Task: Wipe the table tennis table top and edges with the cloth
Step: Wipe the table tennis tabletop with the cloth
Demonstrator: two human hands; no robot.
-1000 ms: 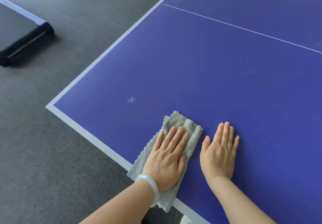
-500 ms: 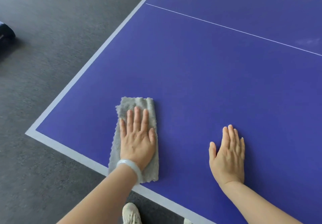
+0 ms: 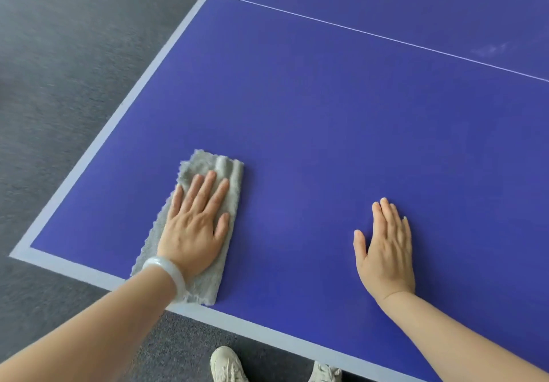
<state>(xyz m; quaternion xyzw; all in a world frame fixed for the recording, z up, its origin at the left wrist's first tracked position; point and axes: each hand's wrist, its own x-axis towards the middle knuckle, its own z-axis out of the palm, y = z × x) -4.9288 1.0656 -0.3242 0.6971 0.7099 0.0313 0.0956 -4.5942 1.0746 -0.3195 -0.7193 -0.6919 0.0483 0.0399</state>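
Note:
A blue table tennis table [image 3: 341, 120] with pale border lines fills most of the view; its near-left corner sits at the lower left. A folded grey cloth [image 3: 225, 171] lies flat on the top near the front edge. My left hand [image 3: 194, 227] presses on the cloth with straight, spread fingers; a pale bangle circles that wrist. My right hand [image 3: 386, 248] rests flat on the bare blue surface, well to the right of the cloth, fingers straight.
Grey carpet [image 3: 65, 90] surrounds the table on the left and front. Two light shoes [image 3: 227, 365] show below the front edge. A thin white centre line [image 3: 383, 37] crosses the top, and a faint smudge [image 3: 490, 49] lies beyond it at the far right.
My left hand slid the cloth leftward along the front edge, away from my right hand, then slightly forward. The right hand stayed flat in place. The view shifted left.

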